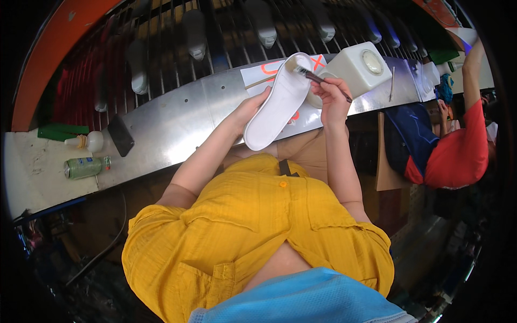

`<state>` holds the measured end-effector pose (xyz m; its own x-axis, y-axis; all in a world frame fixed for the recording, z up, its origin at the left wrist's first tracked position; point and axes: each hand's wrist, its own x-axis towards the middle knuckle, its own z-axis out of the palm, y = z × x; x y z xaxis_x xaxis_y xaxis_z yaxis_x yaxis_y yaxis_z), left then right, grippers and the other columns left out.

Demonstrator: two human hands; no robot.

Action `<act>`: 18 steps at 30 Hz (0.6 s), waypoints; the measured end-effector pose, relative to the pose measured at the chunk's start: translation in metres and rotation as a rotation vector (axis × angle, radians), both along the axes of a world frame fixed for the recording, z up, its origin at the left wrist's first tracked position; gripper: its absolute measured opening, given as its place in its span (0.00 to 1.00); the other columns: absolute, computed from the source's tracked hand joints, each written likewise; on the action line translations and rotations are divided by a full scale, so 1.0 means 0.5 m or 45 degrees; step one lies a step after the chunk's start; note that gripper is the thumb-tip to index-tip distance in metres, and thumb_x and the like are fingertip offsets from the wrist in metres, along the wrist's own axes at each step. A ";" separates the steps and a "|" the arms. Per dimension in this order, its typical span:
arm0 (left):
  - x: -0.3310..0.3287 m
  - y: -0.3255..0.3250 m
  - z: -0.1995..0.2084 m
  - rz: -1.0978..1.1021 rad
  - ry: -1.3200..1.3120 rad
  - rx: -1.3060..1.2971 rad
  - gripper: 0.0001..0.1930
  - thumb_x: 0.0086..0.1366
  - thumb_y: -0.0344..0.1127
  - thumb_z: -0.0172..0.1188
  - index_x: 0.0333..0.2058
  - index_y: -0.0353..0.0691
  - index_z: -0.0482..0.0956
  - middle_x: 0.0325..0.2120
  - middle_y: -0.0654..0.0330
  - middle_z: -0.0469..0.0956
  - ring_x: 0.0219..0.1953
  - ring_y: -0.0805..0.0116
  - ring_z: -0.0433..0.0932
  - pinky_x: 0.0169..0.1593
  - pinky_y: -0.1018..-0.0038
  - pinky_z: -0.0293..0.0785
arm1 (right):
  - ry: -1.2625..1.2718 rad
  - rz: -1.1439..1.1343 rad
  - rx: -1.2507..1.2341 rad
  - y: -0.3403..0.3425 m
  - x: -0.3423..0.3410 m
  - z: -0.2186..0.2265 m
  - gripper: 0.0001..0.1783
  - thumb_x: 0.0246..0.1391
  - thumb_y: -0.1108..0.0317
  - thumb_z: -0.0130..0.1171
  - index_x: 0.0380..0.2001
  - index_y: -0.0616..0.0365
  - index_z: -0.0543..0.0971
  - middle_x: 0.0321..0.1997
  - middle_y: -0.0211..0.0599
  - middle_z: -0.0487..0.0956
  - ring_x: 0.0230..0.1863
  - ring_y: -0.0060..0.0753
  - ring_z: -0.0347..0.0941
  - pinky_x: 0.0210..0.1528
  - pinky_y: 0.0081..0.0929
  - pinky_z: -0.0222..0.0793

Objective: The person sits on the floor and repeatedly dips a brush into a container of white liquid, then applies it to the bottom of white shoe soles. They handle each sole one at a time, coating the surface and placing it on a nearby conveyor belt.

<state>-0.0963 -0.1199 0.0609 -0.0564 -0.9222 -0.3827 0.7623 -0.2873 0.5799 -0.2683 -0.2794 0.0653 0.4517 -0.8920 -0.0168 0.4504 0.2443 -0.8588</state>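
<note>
My left hand grips a white shoe sole by its left edge, holding it tilted above the metal bench. My right hand holds a dark-handled brush whose bristles rest on the upper end of the sole. A white square container with a round opening stands just behind my right hand.
A dark phone, a green can lying on its side and a small white bottle are at the left of the bench. Behind it runs a conveyor rack carrying several shoes. A person in red works at the right.
</note>
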 end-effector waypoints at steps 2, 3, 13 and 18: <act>0.014 -0.003 -0.004 0.006 -0.052 0.010 0.29 0.80 0.53 0.36 0.65 0.37 0.66 0.53 0.47 0.79 0.48 0.58 0.84 0.50 0.63 0.85 | 0.041 0.127 -0.075 0.025 -0.003 -0.005 0.06 0.52 0.79 0.57 0.35 0.68 0.77 0.32 0.51 0.84 0.32 0.38 0.82 0.38 0.30 0.77; 0.023 -0.006 -0.005 0.016 -0.086 0.010 0.29 0.79 0.53 0.36 0.66 0.37 0.66 0.54 0.47 0.78 0.50 0.58 0.84 0.51 0.63 0.85 | 0.059 0.195 -0.147 0.046 -0.003 -0.007 0.05 0.51 0.79 0.57 0.33 0.68 0.77 0.32 0.51 0.84 0.32 0.37 0.82 0.38 0.29 0.76; 0.059 -0.013 0.016 0.056 0.193 -0.222 0.30 0.79 0.55 0.35 0.66 0.38 0.66 0.56 0.49 0.77 0.53 0.58 0.82 0.53 0.62 0.83 | 0.157 0.564 -0.701 0.116 -0.049 0.059 0.07 0.50 0.84 0.60 0.34 0.66 0.81 0.36 0.34 0.81 0.39 0.24 0.77 0.42 0.22 0.73; 0.039 -0.007 0.022 0.070 0.183 -0.145 0.30 0.79 0.55 0.36 0.66 0.37 0.67 0.54 0.48 0.79 0.49 0.57 0.84 0.48 0.61 0.86 | 0.416 -0.066 -1.056 0.004 -0.001 0.101 0.08 0.54 0.85 0.60 0.36 0.64 0.82 0.40 0.35 0.82 0.42 0.27 0.79 0.47 0.23 0.73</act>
